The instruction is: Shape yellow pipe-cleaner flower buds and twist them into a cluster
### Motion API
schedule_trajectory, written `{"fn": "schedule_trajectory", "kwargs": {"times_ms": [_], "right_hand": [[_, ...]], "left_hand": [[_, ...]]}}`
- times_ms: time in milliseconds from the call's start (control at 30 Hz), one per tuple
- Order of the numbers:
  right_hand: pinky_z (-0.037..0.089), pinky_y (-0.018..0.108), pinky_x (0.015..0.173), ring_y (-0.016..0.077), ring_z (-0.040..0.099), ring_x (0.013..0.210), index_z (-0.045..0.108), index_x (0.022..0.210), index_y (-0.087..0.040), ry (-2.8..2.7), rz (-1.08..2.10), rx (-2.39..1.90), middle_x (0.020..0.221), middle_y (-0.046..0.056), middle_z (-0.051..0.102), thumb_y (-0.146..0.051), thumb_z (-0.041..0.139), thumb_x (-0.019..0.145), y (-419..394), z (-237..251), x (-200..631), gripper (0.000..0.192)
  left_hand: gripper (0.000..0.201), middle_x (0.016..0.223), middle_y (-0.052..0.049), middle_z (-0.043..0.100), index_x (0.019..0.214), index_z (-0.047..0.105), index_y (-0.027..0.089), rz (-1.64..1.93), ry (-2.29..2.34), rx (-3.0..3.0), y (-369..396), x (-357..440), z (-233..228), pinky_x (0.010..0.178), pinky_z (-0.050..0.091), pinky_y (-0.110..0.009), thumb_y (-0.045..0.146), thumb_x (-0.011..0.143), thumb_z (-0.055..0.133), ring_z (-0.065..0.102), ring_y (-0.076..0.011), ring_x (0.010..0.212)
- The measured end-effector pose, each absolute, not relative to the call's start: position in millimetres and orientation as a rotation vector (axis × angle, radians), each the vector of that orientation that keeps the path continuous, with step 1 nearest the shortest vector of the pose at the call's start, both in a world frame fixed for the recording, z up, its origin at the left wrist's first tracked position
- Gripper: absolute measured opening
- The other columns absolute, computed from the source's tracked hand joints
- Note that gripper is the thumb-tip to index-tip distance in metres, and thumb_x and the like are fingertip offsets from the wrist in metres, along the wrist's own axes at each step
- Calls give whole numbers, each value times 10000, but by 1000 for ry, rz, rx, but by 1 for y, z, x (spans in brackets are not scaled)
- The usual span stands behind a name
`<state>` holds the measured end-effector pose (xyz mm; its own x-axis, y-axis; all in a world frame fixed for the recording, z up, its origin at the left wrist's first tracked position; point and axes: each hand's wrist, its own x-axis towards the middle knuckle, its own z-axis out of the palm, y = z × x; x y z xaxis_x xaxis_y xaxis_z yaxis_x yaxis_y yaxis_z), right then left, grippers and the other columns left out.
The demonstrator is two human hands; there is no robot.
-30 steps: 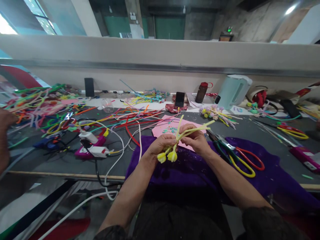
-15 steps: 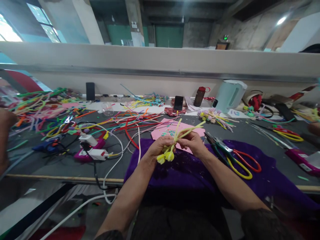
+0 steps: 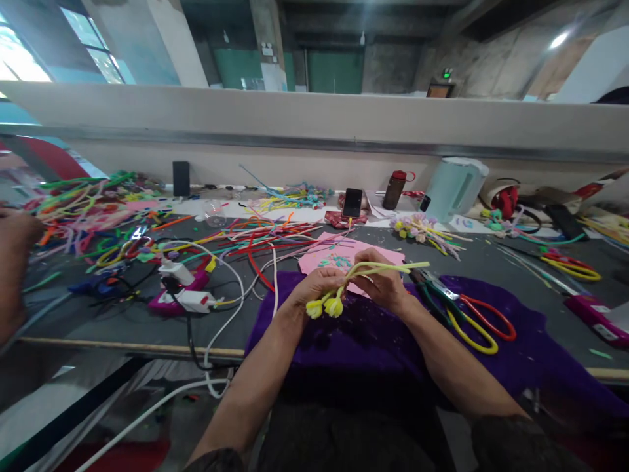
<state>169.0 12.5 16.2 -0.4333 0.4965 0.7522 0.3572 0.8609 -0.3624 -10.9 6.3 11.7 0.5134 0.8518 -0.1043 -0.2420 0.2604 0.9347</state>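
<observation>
My left hand point(image 3: 314, 286) and my right hand point(image 3: 382, 283) both grip a small bundle of yellow pipe cleaners point(image 3: 388, 267) over a purple cloth point(image 3: 373, 334). The bundle's fuzzy yellow curled ends point(image 3: 324, 307) hang below my left fingers. Its long stems stick out to the right past my right hand, nearly level. A pink sheet point(image 3: 339, 254) with small teal bits lies just behind my hands.
Scissors with red and yellow handles point(image 3: 472, 316) lie right of my hands on the cloth. Loose pipe cleaners point(image 3: 255, 233), white chargers and cables point(image 3: 187, 295) cover the left. A phone point(image 3: 352, 202), bottle point(image 3: 394, 189) and kettle point(image 3: 455, 187) stand at the back. Another person's hand point(image 3: 12, 262) is at far left.
The stems that pointed up and to the right now lie flatter, pointing right. My hands stay together at the same spot on the cloth.
</observation>
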Motion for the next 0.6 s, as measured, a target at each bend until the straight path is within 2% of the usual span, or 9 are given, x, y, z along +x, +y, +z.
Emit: {"fn": "schedule_trajectory", "kwargs": {"times_ms": [100, 200, 333, 467, 600], "right_hand": [[433, 289, 741, 176, 559, 810, 621, 775, -190, -2128, 127, -640, 823, 62, 609, -240, 558, 808, 14, 18, 170, 87], [417, 254, 679, 151, 554, 710, 604, 763, -186, -2184, 225, -715, 757, 44, 615, -259, 500, 840, 13, 20, 170, 149], [381, 222, 594, 124, 516, 625, 579, 711, -162, -2142, 487, -907, 697, 21, 586, -278, 458, 834, 11, 20, 169, 208], [293, 204, 473, 87, 398, 502, 485, 550, -158, -1931, 753, -1088, 522, -34, 444, -278, 505, 742, 14, 14, 164, 227], [216, 205, 410, 65, 311, 434, 445, 513, -165, -1708, 1077, -1195, 463, -59, 382, -278, 536, 667, 20, 8, 160, 212]], "left_hand": [[295, 506, -17, 587, 655, 567, 119, 848, 741, 1071, 5, -10, 12, 406, 356, -194, 341, 556, 734, 493, -89, 390], [280, 500, -6, 569, 647, 561, 121, 890, 778, 1101, 3, -8, 14, 398, 325, -177, 333, 576, 730, 470, -70, 386], [251, 481, 12, 536, 620, 559, 120, 972, 827, 1201, 2, -4, 15, 411, 305, -167, 318, 606, 713, 439, -50, 396], [197, 507, 18, 534, 612, 572, 128, 1084, 919, 1379, 1, 1, 11, 463, 343, -174, 284, 625, 691, 455, -55, 451], [166, 531, 15, 559, 640, 607, 148, 1140, 1127, 1640, 0, 3, 6, 469, 347, -185, 308, 673, 637, 471, -70, 466]]}}
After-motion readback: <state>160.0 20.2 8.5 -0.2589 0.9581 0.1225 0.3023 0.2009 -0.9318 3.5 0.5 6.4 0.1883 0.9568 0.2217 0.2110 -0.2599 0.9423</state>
